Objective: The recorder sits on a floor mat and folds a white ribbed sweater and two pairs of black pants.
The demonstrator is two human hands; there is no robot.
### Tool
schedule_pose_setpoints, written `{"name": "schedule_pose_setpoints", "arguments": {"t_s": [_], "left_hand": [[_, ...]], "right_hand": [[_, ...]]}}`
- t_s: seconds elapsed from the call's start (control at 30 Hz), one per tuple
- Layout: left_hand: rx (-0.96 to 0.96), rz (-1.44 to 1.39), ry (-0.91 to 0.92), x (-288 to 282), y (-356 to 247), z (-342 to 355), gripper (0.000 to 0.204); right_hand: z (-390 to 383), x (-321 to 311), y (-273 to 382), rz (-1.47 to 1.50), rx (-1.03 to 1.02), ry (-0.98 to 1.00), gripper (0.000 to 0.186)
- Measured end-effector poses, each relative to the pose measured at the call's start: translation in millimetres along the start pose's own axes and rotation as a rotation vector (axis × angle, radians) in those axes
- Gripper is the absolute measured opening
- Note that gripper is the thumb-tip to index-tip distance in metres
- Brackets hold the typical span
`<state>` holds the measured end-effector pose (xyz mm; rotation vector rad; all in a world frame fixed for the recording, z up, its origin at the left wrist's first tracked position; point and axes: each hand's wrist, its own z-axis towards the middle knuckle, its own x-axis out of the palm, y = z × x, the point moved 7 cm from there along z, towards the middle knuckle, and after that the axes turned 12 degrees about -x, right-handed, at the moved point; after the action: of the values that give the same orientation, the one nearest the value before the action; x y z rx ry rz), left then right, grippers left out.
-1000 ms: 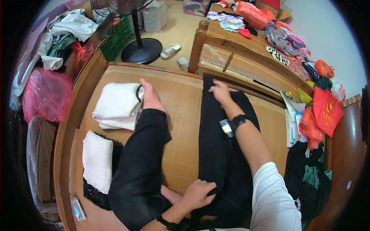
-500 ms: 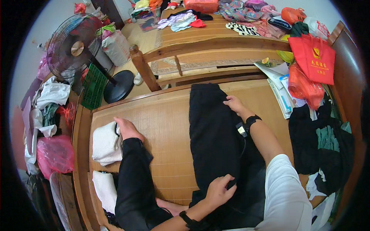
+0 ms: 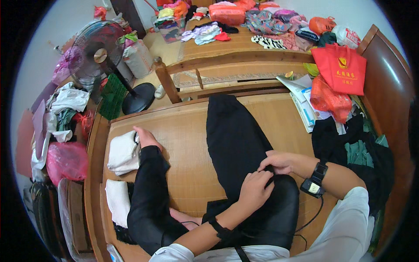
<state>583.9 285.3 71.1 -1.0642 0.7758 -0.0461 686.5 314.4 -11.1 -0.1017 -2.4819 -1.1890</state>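
A long piece of black folded clothing [image 3: 231, 139], apparently trousers, lies lengthwise on the wooden bed top [image 3: 187, 157]. My left hand [image 3: 257, 187] has its fingers curled on the near right part of this clothing, gripping it. Just above, my right hand [image 3: 277, 162] pinches the same fabric, its fingertips almost touching the left hand's. My black-clad right knee is directly under and beside the hands, partly hidden by them. My left leg stretches forward on the left, beside a folded white knit garment [image 3: 122, 153] and a white-and-black folded pile [image 3: 117, 201].
A wooden rail [image 3: 244, 56] crosses the far side, with clothes piled beyond it. A standing fan [image 3: 100, 56] and green crate [image 3: 113, 94] are at the back left. Red bags [image 3: 338, 72], papers [image 3: 299, 107] and dark clothes [image 3: 331, 139] line the right. Clothing heaps [image 3: 70, 98] crowd the left.
My right hand has come down the black clothing to meet my left hand, which has risen slightly. The view has tilted up, showing more of the room.
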Motion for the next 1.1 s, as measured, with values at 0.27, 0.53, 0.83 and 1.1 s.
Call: {"name": "schedule_pose_setpoints", "arguments": {"t_s": [0.27,0.53,0.83,1.1], "left_hand": [[-0.125,-0.021,0.077,-80,-25,-46,0.037],[-0.351,-0.005,0.025,-125,31,-95,0.032],[-1.204,-0.640,0.557,24,185,-86,0.061],[-1.246,-1.523,0.221,66,137,-32,0.096]], "right_hand": [[-13,-141,-13,-0.199,-0.093,-0.487,0.017],[-19,-174,-90,-0.563,0.211,-0.254,0.035],[-24,-149,-36,0.038,-0.137,-0.284,0.023],[-49,-67,30,0.595,-0.319,-0.140,0.013]]}}
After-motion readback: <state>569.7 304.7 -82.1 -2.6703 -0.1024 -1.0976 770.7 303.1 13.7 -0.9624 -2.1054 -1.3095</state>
